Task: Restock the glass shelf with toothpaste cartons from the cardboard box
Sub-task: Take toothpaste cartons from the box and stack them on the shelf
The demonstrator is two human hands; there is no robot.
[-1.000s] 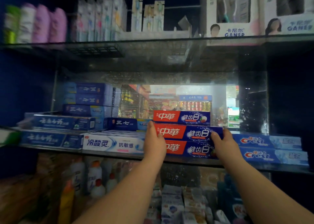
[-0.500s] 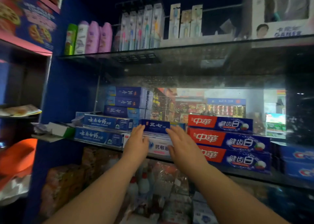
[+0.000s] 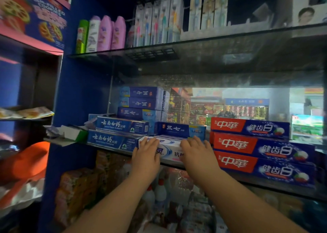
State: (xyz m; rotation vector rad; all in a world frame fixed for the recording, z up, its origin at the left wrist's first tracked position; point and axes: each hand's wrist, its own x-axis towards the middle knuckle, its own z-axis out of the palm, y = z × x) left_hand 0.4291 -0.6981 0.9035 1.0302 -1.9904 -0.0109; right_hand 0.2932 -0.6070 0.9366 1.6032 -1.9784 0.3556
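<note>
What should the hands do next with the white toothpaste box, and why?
Probably nudge the white carton gently further back. The left hand and right hand both lie on it, and its front seems to sit right at the front edge of the glass shelf.

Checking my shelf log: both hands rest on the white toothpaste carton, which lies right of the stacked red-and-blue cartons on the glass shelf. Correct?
Not quite. The head view shows the white toothpaste carton lying left of the stacked red-and-blue cartons, not right. The left hand and right hand do both rest on it, on the glass shelf.
</note>
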